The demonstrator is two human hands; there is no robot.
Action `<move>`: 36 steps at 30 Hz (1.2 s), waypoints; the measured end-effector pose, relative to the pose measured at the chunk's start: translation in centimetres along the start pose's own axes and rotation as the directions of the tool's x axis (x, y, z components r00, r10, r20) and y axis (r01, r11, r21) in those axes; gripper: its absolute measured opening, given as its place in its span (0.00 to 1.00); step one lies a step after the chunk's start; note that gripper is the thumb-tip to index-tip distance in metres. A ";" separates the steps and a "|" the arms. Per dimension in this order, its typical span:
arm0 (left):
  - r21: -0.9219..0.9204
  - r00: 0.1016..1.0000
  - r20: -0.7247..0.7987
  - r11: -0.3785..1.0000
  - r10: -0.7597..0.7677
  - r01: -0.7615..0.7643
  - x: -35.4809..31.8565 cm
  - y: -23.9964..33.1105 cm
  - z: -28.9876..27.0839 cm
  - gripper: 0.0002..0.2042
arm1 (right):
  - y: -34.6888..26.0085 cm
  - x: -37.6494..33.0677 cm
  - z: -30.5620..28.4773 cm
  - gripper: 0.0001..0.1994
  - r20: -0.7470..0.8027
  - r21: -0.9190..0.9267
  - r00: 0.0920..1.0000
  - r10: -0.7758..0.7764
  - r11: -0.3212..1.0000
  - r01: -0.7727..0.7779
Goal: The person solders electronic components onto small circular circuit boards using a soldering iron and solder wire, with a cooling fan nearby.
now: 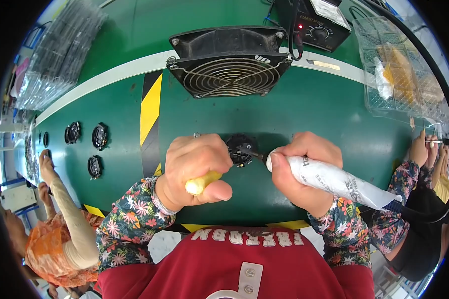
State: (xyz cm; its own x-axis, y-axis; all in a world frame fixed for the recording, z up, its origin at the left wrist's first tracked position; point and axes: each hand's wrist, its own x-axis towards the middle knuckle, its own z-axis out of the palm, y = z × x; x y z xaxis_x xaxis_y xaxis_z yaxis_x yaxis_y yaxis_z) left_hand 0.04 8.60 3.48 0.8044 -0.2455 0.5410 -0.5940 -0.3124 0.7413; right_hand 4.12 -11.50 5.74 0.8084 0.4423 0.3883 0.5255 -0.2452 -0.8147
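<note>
A small round black part (241, 149) with a dark, detailed inside lies on the green bench in front of me. My left hand (195, 167) is closed on a yellow, soft-looking roll (202, 184) with a pale end, and its fingers reach the left edge of the round part. In my right hand (304, 167) is a thick corded hand tool (329, 184) wrapped in white, gripped near its front. The tool's dark narrow tip (257, 155) points left over the round part; whether it touches cannot be made out. My left fingertips are hidden behind the knuckles.
A black fan (229, 65) with a wire guard stands beyond my hands. Several similar round parts (100, 136) lie left of the striped tape (151, 109). Behind right are a black dial box (318, 30) and clear trays (391, 70). A cable (441, 89) arcs along the right; people sit either side.
</note>
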 end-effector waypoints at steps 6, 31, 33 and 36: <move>-0.001 1.000 -0.011 1.000 -0.019 0.019 0.0 0.1 0.1 0.23 | 0.1 0.0 0.1 0.06 -0.013 -0.012 1.000 -0.018 1.000 0.017; 0.012 0.998 -0.006 0.998 -0.066 0.066 0.7 0.3 -0.1 0.22 | 0.2 -0.2 -0.3 0.07 -0.042 -0.019 0.999 -0.008 1.000 0.008; 0.018 0.998 0.000 0.998 -0.060 0.060 0.7 0.3 -0.1 0.22 | 0.1 -0.2 -0.2 0.08 -0.074 -0.042 0.997 0.007 0.999 -0.011; 0.019 0.999 -0.003 0.998 -0.053 0.053 0.7 0.3 -0.1 0.21 | 0.1 -0.2 -0.1 0.09 -0.082 -0.038 0.997 0.004 0.999 -0.007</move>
State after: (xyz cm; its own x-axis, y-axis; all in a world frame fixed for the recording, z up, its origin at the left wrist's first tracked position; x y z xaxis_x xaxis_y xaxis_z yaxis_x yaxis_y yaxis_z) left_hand 0.46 8.42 4.12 0.8347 -0.2258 0.5023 -0.5507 -0.3422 0.7613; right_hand 4.03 -11.68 5.65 0.8294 0.3696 0.4190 0.5295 -0.2811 -0.8004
